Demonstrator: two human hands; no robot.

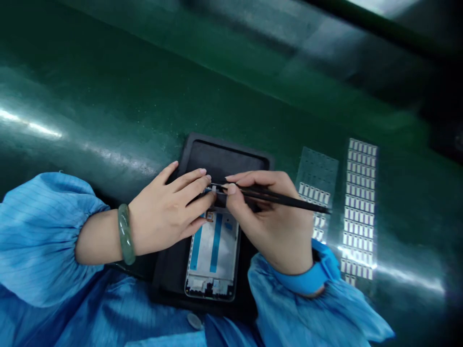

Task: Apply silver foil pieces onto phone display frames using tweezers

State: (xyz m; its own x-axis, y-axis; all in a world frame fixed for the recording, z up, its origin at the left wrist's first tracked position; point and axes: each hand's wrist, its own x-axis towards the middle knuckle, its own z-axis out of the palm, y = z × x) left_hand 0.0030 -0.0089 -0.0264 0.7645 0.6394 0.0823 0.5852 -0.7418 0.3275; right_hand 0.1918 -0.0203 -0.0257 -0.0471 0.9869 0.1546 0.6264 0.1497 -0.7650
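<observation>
A black pair of tweezers (275, 196) is held in my right hand (278, 221), thumb and fingers closed round it. Its tips reach left to a small pale piece (214, 188) beside my left fingertips; whether they grip it I cannot tell. My left hand (170, 207) has its fingers stretched and spread over the upper left end of an opened phone frame (226, 246), touching around there. The silvery frame carries blue strips (216, 243) and lies tilted slightly on a black tray (183, 159). Its top end is partly hidden beneath my hands.
Right of the tray lies a clear sheet (316, 166) with rows of small pale pieces on its lower half. Farther right is a second sheet (360, 207) full of similar pieces. Both rest on the shiny green work surface (119, 111).
</observation>
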